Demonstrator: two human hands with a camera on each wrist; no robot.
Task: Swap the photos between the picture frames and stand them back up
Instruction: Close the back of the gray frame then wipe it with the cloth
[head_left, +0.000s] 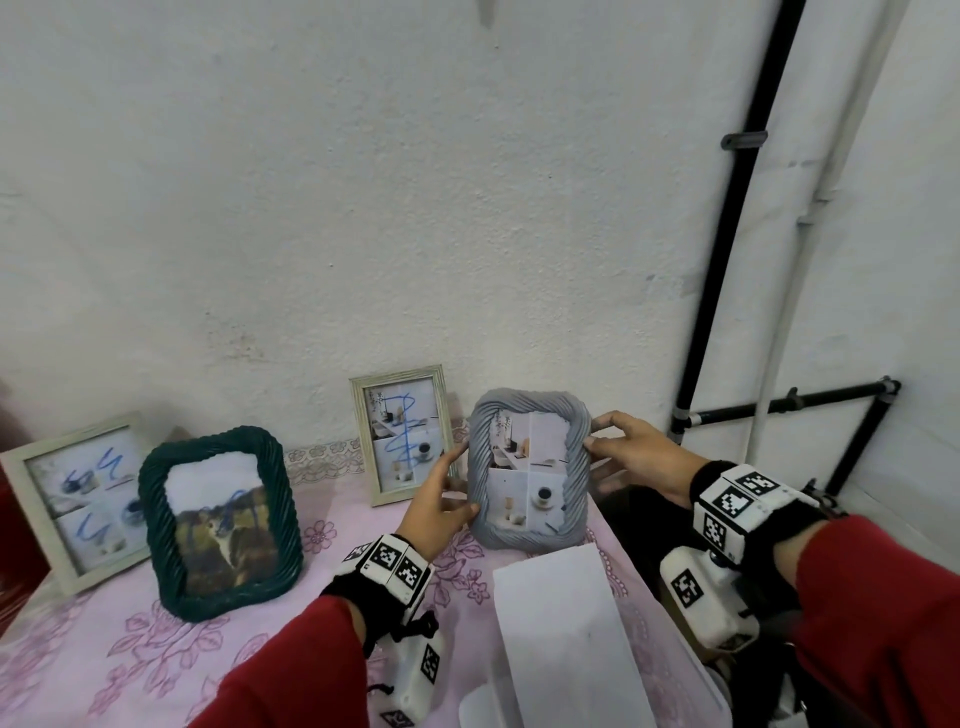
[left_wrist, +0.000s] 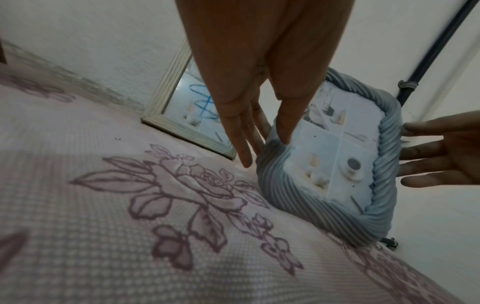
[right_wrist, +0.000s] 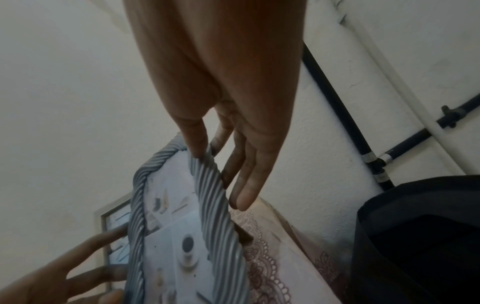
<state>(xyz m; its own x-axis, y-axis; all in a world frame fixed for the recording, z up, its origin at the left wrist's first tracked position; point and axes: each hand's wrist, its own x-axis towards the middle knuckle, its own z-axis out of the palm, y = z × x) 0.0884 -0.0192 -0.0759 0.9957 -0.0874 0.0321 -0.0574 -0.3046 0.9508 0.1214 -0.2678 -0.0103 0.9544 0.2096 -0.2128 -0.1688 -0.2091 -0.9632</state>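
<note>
A grey rope-pattern frame (head_left: 530, 467) stands upright on the pink floral tablecloth (head_left: 130, 649), near the table's right edge. It holds a four-panel photo with a coffee cup (left_wrist: 353, 164). My left hand (head_left: 457, 483) pinches its left rim, thumb (left_wrist: 285, 131) on the front and fingers behind. My right hand (head_left: 597, 431) pinches the upper right rim, thumb (right_wrist: 197, 148) in front and the other fingers spread behind. Just left stands a pale wooden frame (head_left: 402, 434) whose similar photo bears a blue scribble. A dark green rope frame (head_left: 221, 519) shows a cat photo.
A white frame (head_left: 78, 499) with blue marks leans at the far left. A white sheet (head_left: 566, 634) lies in front of the grey frame. The white wall is close behind. Black pipes (head_left: 727, 260) and a dark container (right_wrist: 420, 236) lie past the table's right edge.
</note>
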